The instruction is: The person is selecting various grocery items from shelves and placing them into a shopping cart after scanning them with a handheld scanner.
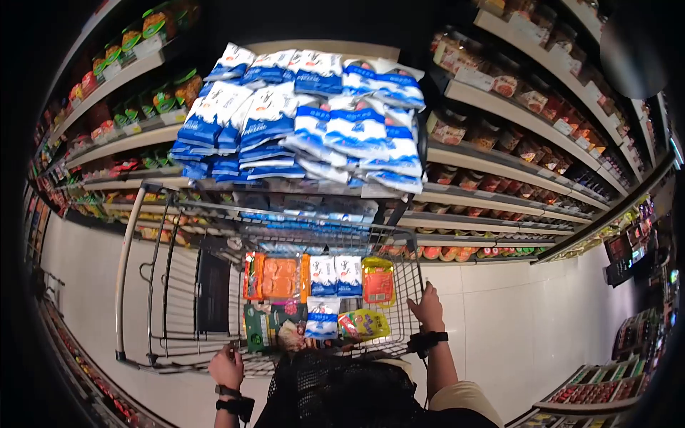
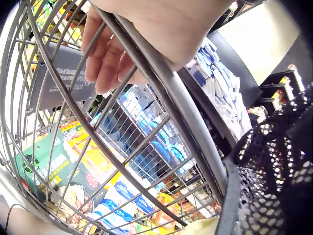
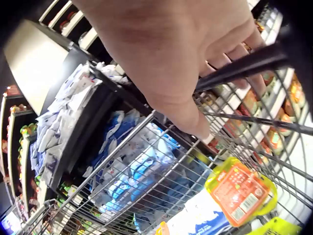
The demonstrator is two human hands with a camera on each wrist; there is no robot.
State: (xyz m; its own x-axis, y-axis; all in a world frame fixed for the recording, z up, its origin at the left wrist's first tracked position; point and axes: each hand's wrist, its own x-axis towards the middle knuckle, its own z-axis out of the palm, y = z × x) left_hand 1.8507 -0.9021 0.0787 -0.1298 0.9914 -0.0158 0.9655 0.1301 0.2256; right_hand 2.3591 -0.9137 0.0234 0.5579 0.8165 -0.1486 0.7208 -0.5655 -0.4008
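Shopping cart (image 1: 214, 292) directly before the person, on pale tiled floor (image 1: 499, 299). Left hand (image 1: 227, 367) hooked over the near-left rim, fingers curled down inside the wire. Right hand (image 1: 428, 312) straddles the right-hand rim, thumb to one side, fingers bent over the other. In the basket, upper row: orange packet (image 1: 280, 277), two blue-and-white packets (image 1: 335, 276), yellow packet with red label (image 1: 377, 282). Lower row: dark green packet (image 1: 264, 324), one more blue-and-white, yellow-green pouch (image 1: 365, 324). Beyond: heaped blue-and-white bags (image 1: 300, 118), stocked shelves (image 1: 514, 167) both sides.
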